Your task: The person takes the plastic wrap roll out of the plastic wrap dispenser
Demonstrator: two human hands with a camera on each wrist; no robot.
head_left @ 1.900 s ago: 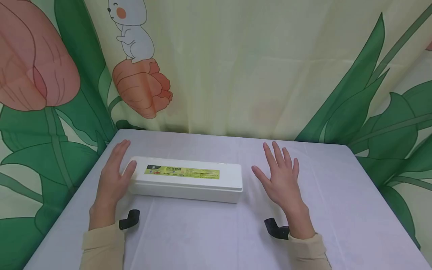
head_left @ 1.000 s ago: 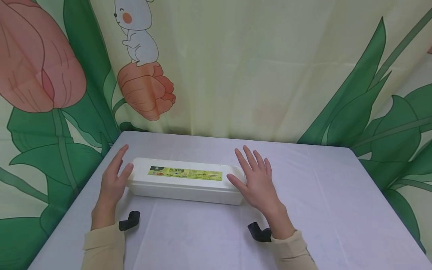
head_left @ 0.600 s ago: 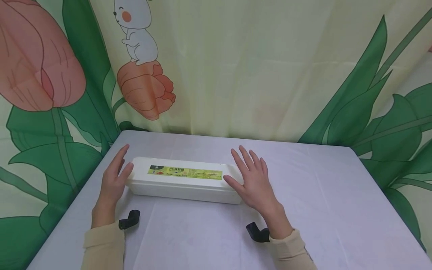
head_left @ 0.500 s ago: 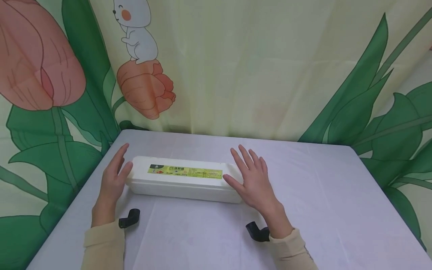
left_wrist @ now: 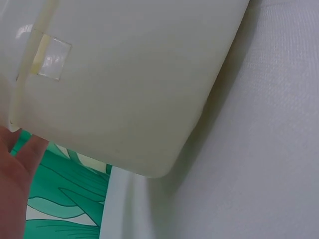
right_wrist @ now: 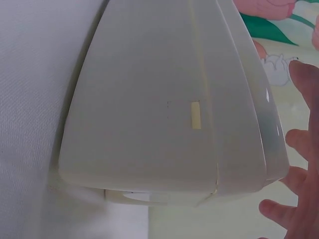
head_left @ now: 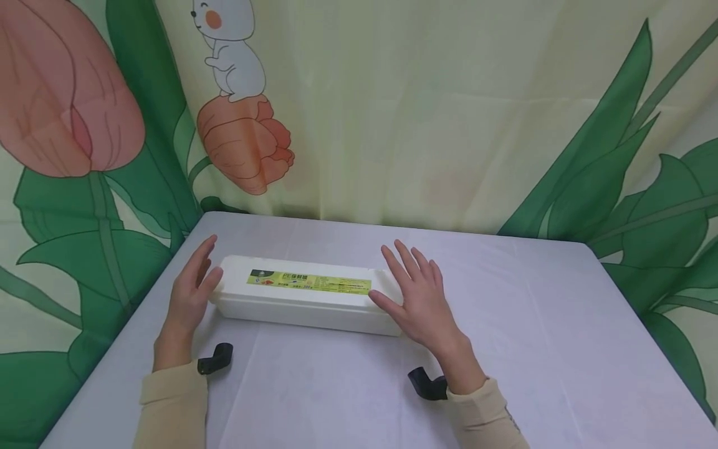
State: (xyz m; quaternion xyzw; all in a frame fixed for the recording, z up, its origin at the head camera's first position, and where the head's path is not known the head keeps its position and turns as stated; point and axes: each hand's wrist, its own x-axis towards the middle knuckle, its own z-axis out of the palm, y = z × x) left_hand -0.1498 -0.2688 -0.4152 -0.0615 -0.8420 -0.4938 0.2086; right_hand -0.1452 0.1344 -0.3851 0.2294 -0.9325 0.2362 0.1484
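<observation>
A long white cling film box (head_left: 308, 317) lies lengthwise across the table, a yellow-green label (head_left: 308, 282) on its lid. My left hand (head_left: 187, 299) is at the box's left end, fingers fairly straight and thumb apart. At the right end, my right hand (head_left: 423, 305) has its fingers spread, the thumb overlapping the lid's corner in the head view. In the left wrist view, fingers (left_wrist: 31, 153) show just past the edge of the box (left_wrist: 119, 99). The right wrist view shows spread fingers (right_wrist: 299, 142) beside the lid of the box (right_wrist: 139, 114). Neither hand grips anything.
A white cloth (head_left: 314, 399) covers the table. Behind it hangs a curtain (head_left: 392, 125) printed with tulips, leaves and a white animal. A black bent piece (head_left: 215, 359) sits at the left wrist, another black piece (head_left: 428, 383) at the right.
My right hand has moved left from beyond the box to its right end, then stayed nearly still. The left hand and the box have hardly moved; the head view has shifted slightly.
</observation>
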